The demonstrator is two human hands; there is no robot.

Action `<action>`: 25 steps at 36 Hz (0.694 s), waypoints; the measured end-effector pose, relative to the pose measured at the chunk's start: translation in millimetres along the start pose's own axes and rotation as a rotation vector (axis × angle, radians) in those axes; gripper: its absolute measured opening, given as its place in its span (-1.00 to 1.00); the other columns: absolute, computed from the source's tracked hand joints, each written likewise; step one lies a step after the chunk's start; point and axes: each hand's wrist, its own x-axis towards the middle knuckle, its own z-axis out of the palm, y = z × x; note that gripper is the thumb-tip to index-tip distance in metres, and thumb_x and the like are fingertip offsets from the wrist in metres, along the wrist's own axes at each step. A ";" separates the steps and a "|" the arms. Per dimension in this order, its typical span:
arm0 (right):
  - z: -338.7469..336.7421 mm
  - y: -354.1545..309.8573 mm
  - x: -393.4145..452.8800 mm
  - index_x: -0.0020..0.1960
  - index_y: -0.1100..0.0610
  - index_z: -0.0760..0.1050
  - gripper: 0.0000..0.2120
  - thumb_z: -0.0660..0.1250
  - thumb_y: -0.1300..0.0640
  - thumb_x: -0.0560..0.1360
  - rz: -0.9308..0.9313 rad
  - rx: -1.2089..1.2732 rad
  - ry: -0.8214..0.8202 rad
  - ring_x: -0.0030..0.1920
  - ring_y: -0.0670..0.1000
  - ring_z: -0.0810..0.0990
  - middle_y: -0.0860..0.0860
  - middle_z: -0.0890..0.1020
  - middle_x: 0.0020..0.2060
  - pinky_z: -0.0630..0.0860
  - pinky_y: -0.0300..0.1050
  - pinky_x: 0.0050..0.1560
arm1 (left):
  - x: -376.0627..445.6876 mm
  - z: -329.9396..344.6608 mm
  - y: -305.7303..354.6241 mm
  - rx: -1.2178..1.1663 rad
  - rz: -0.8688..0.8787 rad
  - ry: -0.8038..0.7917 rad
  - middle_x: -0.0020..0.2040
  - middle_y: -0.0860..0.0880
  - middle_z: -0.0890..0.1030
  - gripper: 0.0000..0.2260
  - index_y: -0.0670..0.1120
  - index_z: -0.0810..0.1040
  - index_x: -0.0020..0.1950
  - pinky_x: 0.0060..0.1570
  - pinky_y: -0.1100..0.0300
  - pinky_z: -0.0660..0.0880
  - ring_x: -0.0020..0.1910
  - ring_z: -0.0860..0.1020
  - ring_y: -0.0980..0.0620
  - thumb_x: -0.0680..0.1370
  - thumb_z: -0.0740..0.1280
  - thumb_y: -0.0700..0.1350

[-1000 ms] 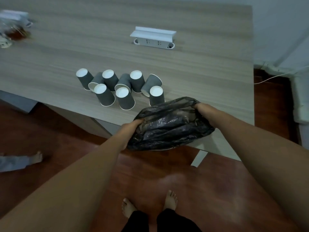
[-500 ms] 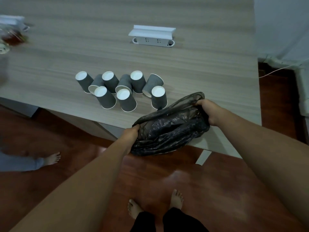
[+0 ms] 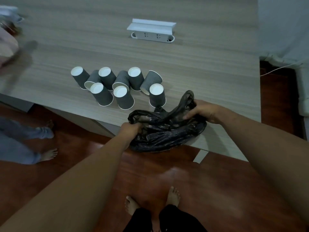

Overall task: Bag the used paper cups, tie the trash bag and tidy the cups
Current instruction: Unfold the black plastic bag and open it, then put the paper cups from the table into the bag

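A crumpled black trash bag (image 3: 165,133) lies over the near edge of the wooden table (image 3: 209,67). My left hand (image 3: 131,129) grips its left rim and my right hand (image 3: 203,111) grips its right rim, where a loop of plastic sticks up. Just beyond the bag stands a cluster of several grey paper cups (image 3: 117,87), most upside down with white bottoms up, some lying on their sides. The nearest cup (image 3: 157,95) stands a little beyond the bag's edge.
A white power strip box (image 3: 151,31) sits further back on the table. Another person's legs and bare feet (image 3: 40,141) stand on the red-brown floor at left. My own feet (image 3: 152,203) are below. Blurred items lie at the table's far left corner.
Both hands have drawn closer together on the bag, and its rim has bunched up by my right hand. The other person's legs have come further into view at left.
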 end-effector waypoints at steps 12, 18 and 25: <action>8.0 7.3 13.8 -0.10 0.21 0.58 -0.74 0.33 0.00 0.55 0.153 -0.219 0.318 -0.09 0.16 0.62 0.17 0.65 -0.12 0.54 0.06 0.03 | -0.7 -1.7 17.4 0.204 -0.007 -0.054 0.21 -0.22 0.61 -0.41 -0.18 0.58 0.23 0.22 0.02 0.47 0.13 0.56 -0.18 0.59 0.10 0.28; 10.6 0.0 18.0 -0.03 0.20 0.54 -0.78 0.20 0.09 0.61 0.250 -0.116 0.297 -0.19 0.11 0.58 0.13 0.61 -0.17 0.50 -0.06 -0.14 | 6.4 1.1 15.5 0.133 -0.076 -0.163 -0.01 -0.10 0.66 -0.51 -0.11 0.60 0.17 -0.07 0.12 0.52 -0.08 0.61 -0.07 0.58 0.21 0.28; -3.6 6.4 35.6 0.06 0.20 0.59 -0.65 0.27 -0.04 0.45 0.244 -0.091 0.436 -0.01 0.21 0.64 0.19 0.66 0.00 0.55 0.13 0.14 | 11.4 6.0 20.3 -0.064 -0.140 -0.205 -0.08 -0.16 0.71 -0.64 -0.12 0.64 0.01 0.02 0.04 0.59 -0.04 0.67 -0.16 0.58 0.29 0.16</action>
